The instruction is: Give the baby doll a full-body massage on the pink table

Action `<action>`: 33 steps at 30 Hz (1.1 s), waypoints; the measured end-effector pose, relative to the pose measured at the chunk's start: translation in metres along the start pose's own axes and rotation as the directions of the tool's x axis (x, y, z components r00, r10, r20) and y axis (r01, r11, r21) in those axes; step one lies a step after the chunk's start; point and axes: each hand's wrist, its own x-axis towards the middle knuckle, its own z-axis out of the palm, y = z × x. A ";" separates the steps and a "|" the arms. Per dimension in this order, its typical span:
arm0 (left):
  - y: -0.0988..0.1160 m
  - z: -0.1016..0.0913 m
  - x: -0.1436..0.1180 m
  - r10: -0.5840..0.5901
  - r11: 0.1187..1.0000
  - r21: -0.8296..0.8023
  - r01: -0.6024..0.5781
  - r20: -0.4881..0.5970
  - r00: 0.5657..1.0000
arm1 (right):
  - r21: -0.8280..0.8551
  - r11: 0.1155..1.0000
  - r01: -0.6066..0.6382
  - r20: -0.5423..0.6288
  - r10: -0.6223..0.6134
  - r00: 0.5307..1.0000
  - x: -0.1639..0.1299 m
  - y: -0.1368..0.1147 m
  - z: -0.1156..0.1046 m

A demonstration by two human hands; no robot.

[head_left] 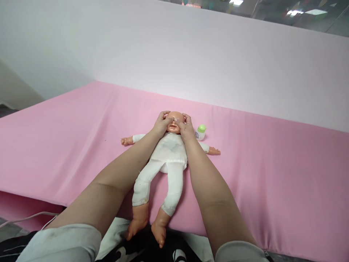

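A baby doll with a white cloth body and tan plastic head and feet lies face-up on the pink cloth-covered bench, its feet towards six o'clock. The left hand grasps its head from nine o'clock and the right hand from three, thumbs on the face. A small whitish bottle with a light-green cap is just beside the right hand, at three o'clock.

1. Light is bright and even, the pale wall dimming towards the far left.
2. White lamps glare at the far right, their surroundings dim and hazy.
3. The doll's head shines slightly.
4. Soft shadows line the pink cloth.
5. Wide-angle stretching enlarges the near sleeves.
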 end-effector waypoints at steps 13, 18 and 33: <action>0.001 0.002 -0.001 -0.016 0.999 0.043 0.019 -0.068 0.998 | 0.038 0.999 0.021 -0.058 -0.018 0.998 0.013 0.024 0.001; 0.000 0.001 0.002 -0.037 0.999 0.006 0.038 -0.087 0.995 | 0.162 0.987 -0.020 -0.032 0.026 0.999 0.017 0.028 0.000; -0.004 -0.003 -0.001 0.040 0.997 0.072 -0.038 -0.037 0.998 | -0.146 0.989 -0.019 -0.071 0.009 0.997 0.000 0.003 0.003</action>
